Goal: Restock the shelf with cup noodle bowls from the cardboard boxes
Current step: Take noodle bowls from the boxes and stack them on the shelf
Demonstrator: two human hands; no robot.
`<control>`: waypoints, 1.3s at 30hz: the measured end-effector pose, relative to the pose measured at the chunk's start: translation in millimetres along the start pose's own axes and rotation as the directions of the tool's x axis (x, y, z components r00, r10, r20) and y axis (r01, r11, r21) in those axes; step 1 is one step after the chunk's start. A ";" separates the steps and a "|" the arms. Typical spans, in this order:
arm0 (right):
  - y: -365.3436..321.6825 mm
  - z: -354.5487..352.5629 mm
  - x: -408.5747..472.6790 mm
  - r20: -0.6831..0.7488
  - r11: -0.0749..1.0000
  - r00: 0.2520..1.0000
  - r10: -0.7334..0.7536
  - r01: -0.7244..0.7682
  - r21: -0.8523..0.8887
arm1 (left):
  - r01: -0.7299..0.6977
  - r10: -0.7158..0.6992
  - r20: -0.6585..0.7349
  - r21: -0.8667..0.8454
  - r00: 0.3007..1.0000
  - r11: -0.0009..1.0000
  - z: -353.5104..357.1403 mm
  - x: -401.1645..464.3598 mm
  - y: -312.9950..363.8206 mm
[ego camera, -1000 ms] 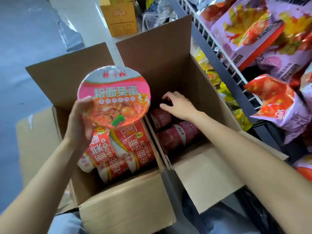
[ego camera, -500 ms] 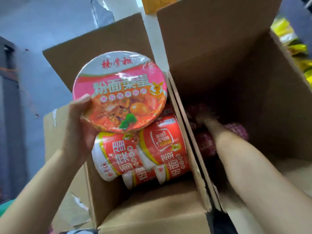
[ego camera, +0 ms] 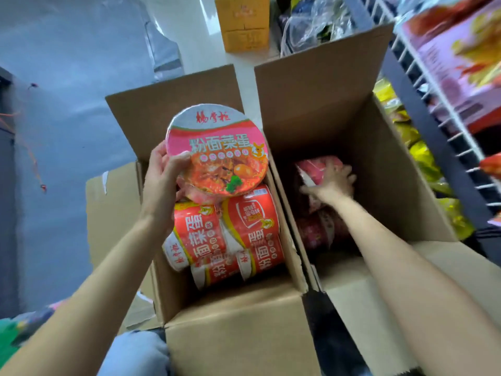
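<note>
My left hand (ego camera: 160,175) grips a pink-and-orange lidded noodle bowl (ego camera: 219,150) above the left cardboard box (ego camera: 233,329). Several orange bowls (ego camera: 225,234) lie on their sides inside that box. My right hand (ego camera: 329,180) reaches deep into the right cardboard box (ego camera: 379,147) and holds a dark red bowl (ego camera: 315,168) by its rim, raising it off the other dark red bowls (ego camera: 320,232). The wire shelf (ego camera: 433,85) stands at the right.
Pink and orange snack bags (ego camera: 466,47) fill the shelf, with yellow packets (ego camera: 423,158) on the level below. A yellow carton (ego camera: 244,23) and plastic-wrapped goods (ego camera: 314,23) stand behind the boxes. Flattened cardboard (ego camera: 113,213) lies left; my knee (ego camera: 138,354) is below.
My right hand has gone from reaching among the dark red bowls to holding one and raising it. The left hand keeps its bowl, and the head camera has swung back toward the shelf.
</note>
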State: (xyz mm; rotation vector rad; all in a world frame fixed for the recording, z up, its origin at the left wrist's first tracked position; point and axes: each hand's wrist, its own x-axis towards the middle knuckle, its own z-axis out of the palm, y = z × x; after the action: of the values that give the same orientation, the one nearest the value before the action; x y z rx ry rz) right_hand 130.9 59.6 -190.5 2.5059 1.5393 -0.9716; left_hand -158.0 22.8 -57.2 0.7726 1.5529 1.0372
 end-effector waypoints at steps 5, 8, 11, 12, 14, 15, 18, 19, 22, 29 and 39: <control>13.2 -87.0 -124.5 -0.336 0.931 0.942 -0.019 0.139 0.337 | -0.009 0.010 0.019 -0.046 1.000 0.999 6.0 -47.0 22.1; 27.6 -126.9 -202.0 -0.417 0.781 0.904 0.091 0.195 0.593 | 0.023 -0.018 0.071 -0.063 0.997 0.998 8.4 -83.1 36.3; 46.2 -156.5 -275.2 -0.427 0.547 0.878 0.216 0.253 0.798 | 0.036 -0.021 0.143 -0.107 0.990 0.994 19.3 -120.6 48.3; 54.8 -164.3 -298.4 -0.427 0.473 0.866 0.259 0.272 0.838 | 0.043 -0.023 0.172 -0.116 0.985 0.992 24.3 -134.0 52.9; 70.2 -180.4 -343.6 -0.400 0.318 0.854 0.332 0.297 0.900 | 0.024 0.007 0.231 -0.129 0.973 0.991 35.4 -160.2 60.9; 79.2 -187.2 -364.1 -0.367 0.235 0.860 0.354 0.298 0.925 | 0.005 0.028 0.258 -0.126 0.966 0.992 41.3 -173.2 64.6; 98.3 -212.4 -419.8 -0.256 0.003 0.914 0.315 0.269 0.963 | -0.057 0.085 0.309 -0.099 0.947 0.993 63.5 -207.5 73.9; 103.4 -221.3 -434.5 -0.230 -0.044 0.937 0.262 0.250 0.967 | -0.069 0.099 0.327 -0.101 0.940 0.992 73.4 -219.4 77.3; 116.4 -245.4 -470.9 -0.214 -0.153 0.962 0.171 0.240 0.959 | -0.124 0.160 0.408 -0.113 0.899 0.986 106.5 -259.3 90.6; 160.2 -303.6 -543.6 -0.328 -0.303 0.932 0.155 0.361 0.882 | -0.181 0.231 0.565 -0.144 0.792 0.973 184.8 -362.8 142.8; 259.8 -342.6 -590.8 -0.295 -0.337 0.868 0.399 0.438 0.833 | -0.143 0.152 0.716 -0.074 0.681 0.987 310.4 -475.4 140.5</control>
State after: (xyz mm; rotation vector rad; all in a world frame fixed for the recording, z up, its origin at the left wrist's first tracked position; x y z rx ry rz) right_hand 326.7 -419.2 325.6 4.0182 0.1655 -2.8687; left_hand 245.6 -270.5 247.9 1.1459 0.8002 0.7075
